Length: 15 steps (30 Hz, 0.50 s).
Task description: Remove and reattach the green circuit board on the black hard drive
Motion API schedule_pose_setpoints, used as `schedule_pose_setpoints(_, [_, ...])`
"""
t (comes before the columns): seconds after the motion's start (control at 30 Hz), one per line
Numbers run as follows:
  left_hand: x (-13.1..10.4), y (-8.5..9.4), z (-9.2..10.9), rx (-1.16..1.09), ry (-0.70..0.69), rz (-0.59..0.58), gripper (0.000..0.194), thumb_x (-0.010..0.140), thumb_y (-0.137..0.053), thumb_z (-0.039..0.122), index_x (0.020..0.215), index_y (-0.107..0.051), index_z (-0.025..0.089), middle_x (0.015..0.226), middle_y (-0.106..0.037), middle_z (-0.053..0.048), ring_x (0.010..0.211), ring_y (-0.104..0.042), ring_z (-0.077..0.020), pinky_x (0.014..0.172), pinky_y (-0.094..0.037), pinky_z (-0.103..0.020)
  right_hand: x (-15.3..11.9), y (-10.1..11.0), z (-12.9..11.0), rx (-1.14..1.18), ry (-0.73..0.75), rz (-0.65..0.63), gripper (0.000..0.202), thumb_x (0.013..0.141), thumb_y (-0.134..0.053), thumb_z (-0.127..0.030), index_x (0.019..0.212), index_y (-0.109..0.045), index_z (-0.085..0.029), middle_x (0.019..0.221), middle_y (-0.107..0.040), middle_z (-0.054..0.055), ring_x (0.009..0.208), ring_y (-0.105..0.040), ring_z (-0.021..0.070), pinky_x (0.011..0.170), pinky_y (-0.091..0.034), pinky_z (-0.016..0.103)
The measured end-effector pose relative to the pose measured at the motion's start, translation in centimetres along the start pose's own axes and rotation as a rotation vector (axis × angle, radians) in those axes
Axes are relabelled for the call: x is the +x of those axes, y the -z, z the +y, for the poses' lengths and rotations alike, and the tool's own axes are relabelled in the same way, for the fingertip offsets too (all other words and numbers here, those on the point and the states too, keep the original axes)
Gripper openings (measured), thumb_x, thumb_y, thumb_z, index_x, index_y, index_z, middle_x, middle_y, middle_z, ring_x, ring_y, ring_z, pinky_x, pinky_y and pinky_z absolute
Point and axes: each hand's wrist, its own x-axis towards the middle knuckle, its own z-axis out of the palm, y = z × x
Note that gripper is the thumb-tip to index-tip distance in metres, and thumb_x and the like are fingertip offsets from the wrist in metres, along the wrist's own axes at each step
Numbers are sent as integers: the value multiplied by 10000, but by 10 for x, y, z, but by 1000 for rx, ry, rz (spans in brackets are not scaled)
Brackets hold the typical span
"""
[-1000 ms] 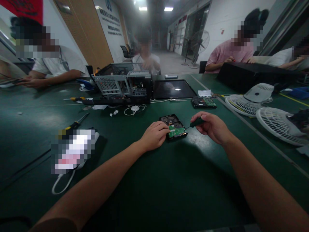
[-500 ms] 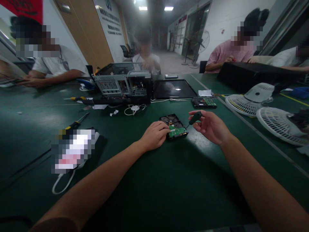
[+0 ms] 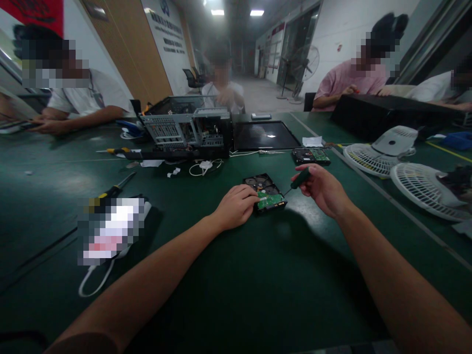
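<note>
A hard drive (image 3: 266, 189) lies on the green table, its green circuit board facing up on the near half. My left hand (image 3: 238, 205) grips the drive's left side, with fingertips over the board's edge. In my right hand (image 3: 322, 189) is a small screwdriver (image 3: 300, 178) with a dark green handle, held at a slant between thumb and fingers. Its thin shaft points down-left, and the tip meets the board's right corner; whether it sits in a screw is too small to tell.
Behind the drive stand an opened computer case (image 3: 186, 128) and a flat dark panel (image 3: 267, 135). A second hard drive (image 3: 310, 157) lies back right, near white fan parts (image 3: 372, 152). At left are a yellow-black screwdriver (image 3: 114, 191) and a phone (image 3: 114, 228) with a cable. Several people sit around.
My right fingers have shifted around the screwdriver's handle, curling in more, and the handle leans slightly further right. My left hand and the hard drive have stayed in place.
</note>
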Motion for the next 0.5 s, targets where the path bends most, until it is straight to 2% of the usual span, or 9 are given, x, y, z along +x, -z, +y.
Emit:
schedule_pose_setpoints(0.07, [0, 0, 0, -4, -3, 3, 276, 941, -557, 128, 1184, -682, 165, 1210, -678, -109, 1190, -575, -276, 1016, -482, -467, 1, 2, 1, 4, -8, -21, 300, 907, -578, -410, 1072, -697, -190, 914, -702, 90, 668, -516, 159, 549, -350, 305])
schedule_pose_setpoints(0.23, [1, 1, 1, -7, -6, 3, 285, 930, -564, 119, 1184, -684, 167, 1210, -680, -106, 1189, -576, -276, 1021, -481, -464, -3, -1, -2, -46, -16, -80, 260, 865, -567, -390, 905, -710, -176, 918, -689, 95, 636, -484, 155, 544, -326, 318])
schedule_pose_setpoints(0.37, [1, 0, 1, -7, 0, 5, 272, 938, -561, 130, 1176, -688, 167, 1208, -684, -108, 1188, -579, -278, 1023, -479, -465, -6, -4, -6, -9, -69, -83, 205, 848, -564, -388, 915, -638, -209, 988, -724, 93, 589, -454, 142, 522, -280, 308])
schedule_pose_setpoints(0.5, [0, -2, 0, -7, -1, 15, 274, 931, -570, 127, 1174, -688, 175, 1210, -684, -99, 1190, -577, -280, 1028, -476, -468, -8, -5, -7, 28, -106, -83, 205, 841, -566, -385, 958, -606, -222, 927, -725, 83, 569, -432, 141, 522, -258, 306])
